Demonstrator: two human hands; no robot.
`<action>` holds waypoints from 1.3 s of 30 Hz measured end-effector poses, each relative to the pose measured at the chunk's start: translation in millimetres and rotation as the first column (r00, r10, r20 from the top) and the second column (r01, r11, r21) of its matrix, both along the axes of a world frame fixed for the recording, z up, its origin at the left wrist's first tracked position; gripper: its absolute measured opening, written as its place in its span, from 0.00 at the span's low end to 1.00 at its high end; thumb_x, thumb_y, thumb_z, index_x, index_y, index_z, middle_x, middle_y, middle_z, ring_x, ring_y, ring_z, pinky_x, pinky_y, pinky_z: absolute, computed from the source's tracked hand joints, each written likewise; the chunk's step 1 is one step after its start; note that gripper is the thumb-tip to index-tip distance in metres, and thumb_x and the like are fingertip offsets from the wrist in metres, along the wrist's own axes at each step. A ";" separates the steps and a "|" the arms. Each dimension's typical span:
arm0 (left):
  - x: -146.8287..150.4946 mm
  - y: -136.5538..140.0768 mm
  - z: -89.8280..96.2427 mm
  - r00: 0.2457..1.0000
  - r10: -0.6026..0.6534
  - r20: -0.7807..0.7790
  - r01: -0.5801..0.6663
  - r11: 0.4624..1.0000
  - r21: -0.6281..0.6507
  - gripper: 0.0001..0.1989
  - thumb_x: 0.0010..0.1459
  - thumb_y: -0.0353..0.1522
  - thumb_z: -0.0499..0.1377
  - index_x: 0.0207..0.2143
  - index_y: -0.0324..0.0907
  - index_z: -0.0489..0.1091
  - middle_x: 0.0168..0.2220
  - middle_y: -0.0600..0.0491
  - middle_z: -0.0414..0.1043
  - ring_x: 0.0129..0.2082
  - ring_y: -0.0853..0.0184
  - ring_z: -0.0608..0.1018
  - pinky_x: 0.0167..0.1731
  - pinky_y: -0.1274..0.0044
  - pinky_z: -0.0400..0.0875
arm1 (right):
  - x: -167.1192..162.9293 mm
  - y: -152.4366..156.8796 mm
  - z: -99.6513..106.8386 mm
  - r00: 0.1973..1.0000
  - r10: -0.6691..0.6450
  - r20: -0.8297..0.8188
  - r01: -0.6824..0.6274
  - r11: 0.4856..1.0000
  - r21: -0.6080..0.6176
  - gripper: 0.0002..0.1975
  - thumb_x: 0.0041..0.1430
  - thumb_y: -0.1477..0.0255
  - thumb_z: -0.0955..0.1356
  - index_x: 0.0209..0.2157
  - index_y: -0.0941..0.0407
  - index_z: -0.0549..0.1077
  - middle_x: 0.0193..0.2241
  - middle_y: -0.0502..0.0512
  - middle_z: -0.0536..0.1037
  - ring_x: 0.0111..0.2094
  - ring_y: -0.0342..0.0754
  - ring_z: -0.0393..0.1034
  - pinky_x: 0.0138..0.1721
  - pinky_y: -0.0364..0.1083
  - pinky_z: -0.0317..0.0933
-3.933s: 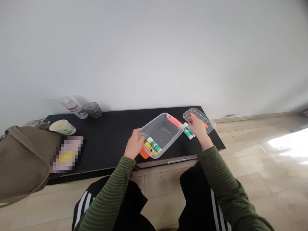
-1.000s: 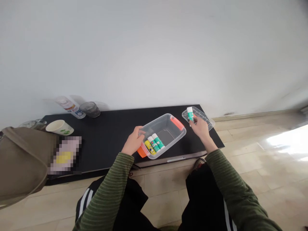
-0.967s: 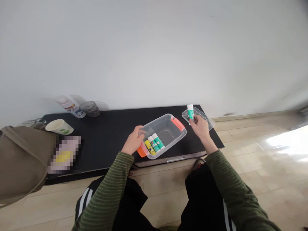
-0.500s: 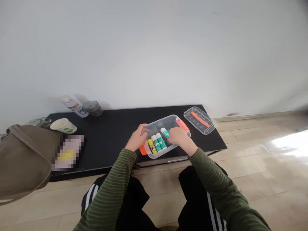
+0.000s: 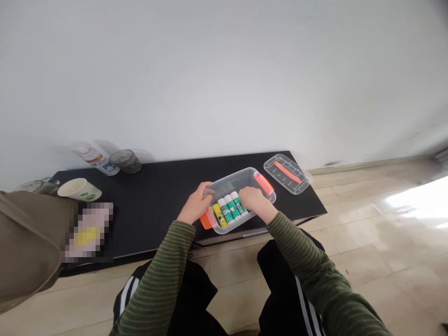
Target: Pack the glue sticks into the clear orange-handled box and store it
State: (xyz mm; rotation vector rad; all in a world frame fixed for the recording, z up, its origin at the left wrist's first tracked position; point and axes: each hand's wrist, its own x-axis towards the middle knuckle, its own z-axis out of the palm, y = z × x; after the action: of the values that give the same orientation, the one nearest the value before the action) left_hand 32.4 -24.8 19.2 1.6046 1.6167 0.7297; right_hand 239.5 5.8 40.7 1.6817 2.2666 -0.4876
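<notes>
Black counter [image 5: 157, 198] against pale wall [image 5: 224, 84]: stick placement in clear box [image 5: 229, 183]

The clear box sat near the counter's front edge. The left hand [image 5: 196, 203] kept a firm grip on its left end. Inside, four sticks lay side by side, yellow stick [image 5: 220, 215] leftmost. The step in hand appeared to be seating the rightmost stick [image 5: 239, 204], which lay just left of the right hand [image 5: 254, 198]. Hidden fingertips left that grip's state undeterminable; the next move seemed to call for withdrawing without disturbing the row. The lid [image 5: 286, 174] lay at the counter's rear right corner, slightly overhanging the right edge.
</notes>
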 end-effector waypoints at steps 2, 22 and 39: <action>-0.7 0.8 -2.4 1.000 0.019 0.002 -0.019 1.000 0.014 0.29 0.53 0.31 0.53 0.59 0.44 0.63 0.50 0.50 0.76 0.38 0.64 0.78 0.46 0.69 0.70 | 21.3 2.2 9.3 0.988 -0.064 -0.137 0.090 0.977 0.192 0.16 0.64 0.74 0.63 0.48 0.53 0.79 0.45 0.62 0.81 0.47 0.55 0.76 0.44 0.48 0.67; -6.5 17.6 -25.8 0.909 0.330 0.254 -0.335 0.942 -0.024 0.24 0.50 0.45 0.62 0.46 0.40 0.71 0.40 0.47 0.77 0.40 0.60 0.78 0.40 0.72 0.71 | 237.2 -0.8 -74.1 0.972 -0.130 -0.195 0.209 0.857 0.472 0.07 0.58 0.78 0.66 0.35 0.57 0.75 0.47 0.64 0.76 0.54 0.57 0.64 0.55 0.54 0.59; 3.5 -10.4 -17.0 0.828 0.244 0.505 -0.257 0.965 -0.044 0.33 0.51 0.52 0.62 0.53 0.40 0.71 0.51 0.45 0.76 0.49 0.57 0.78 0.47 0.69 0.73 | 178.9 11.9 6.1 -0.350 0.253 -0.902 0.858 0.472 -0.201 0.19 0.59 0.53 0.68 0.38 0.54 0.67 0.35 0.55 0.78 0.37 0.49 0.79 0.40 0.51 0.75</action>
State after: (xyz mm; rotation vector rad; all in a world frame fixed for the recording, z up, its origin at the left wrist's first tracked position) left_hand 35.9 -35.2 2.2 1.0895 1.4297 1.2036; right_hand 418.4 17.7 46.8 3.7616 2.4767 -2.1586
